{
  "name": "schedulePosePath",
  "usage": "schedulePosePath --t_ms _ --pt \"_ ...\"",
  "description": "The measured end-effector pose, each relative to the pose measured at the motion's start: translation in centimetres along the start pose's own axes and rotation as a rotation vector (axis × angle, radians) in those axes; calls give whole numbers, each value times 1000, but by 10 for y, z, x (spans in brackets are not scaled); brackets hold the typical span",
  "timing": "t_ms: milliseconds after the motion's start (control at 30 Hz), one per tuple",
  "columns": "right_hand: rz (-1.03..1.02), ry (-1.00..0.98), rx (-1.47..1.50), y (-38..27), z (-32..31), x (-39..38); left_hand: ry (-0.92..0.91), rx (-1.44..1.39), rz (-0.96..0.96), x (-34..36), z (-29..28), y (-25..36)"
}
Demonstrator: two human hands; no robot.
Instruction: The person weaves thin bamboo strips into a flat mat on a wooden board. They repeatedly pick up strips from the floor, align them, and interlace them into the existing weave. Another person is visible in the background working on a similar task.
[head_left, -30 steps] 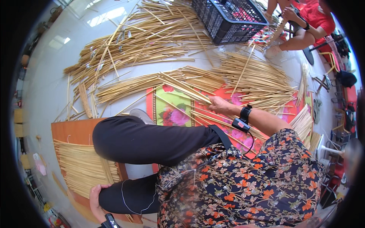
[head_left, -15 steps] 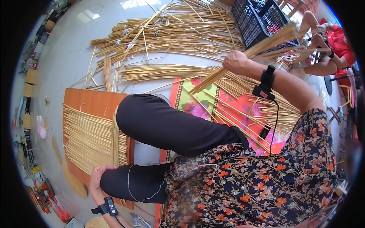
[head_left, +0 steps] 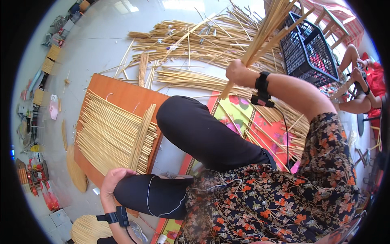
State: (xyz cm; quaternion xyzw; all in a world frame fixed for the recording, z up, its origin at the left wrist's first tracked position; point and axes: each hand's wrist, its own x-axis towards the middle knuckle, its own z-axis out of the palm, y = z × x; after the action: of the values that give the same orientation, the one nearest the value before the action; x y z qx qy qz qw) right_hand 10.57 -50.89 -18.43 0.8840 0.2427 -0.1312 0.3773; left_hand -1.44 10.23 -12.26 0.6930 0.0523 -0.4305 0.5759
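My right hand (head_left: 237, 72) is closed around a long bundle of pale tan sticks (head_left: 266, 30), raised at a steep slant beyond my right knee (head_left: 183, 118). My left hand (head_left: 114, 181) grips my left knee (head_left: 134, 191), its fingers curled over the dark trouser cloth. A thin white cord (head_left: 148, 199) crosses that thigh. Beside my legs lies an orange board (head_left: 113, 85) bearing a row of sticks (head_left: 107, 132) laid side by side, with a narrow bunch across its right end and small white loops above.
Loose stick piles (head_left: 195, 44) spread over the tiled floor and a floral sheet (head_left: 239, 103). A black mesh crate (head_left: 308, 53) and a wooden stool (head_left: 331, 26) stand at upper right, near a person in red (head_left: 371, 77). Assorted items (head_left: 42, 191) line the far left.
My right hand has lifted the bundle and swung it steeper, toward the upper middle. The camera view has shifted, so the board shows farther right. My left hand stays on my knee.
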Motion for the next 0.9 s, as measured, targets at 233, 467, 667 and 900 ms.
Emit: schedulePosePath --t_ms 233,467,667,900 --pt "-228 535 -69 62 -250 47 463 188 398 -11 35 71" --pt "-684 905 11 -43 -357 61 580 408 604 44 83 116" --pt "-988 1062 200 -98 -377 81 543 -165 413 27 85 77" --pt "-903 1230 906 -135 -387 63 726 -676 365 7 53 58"
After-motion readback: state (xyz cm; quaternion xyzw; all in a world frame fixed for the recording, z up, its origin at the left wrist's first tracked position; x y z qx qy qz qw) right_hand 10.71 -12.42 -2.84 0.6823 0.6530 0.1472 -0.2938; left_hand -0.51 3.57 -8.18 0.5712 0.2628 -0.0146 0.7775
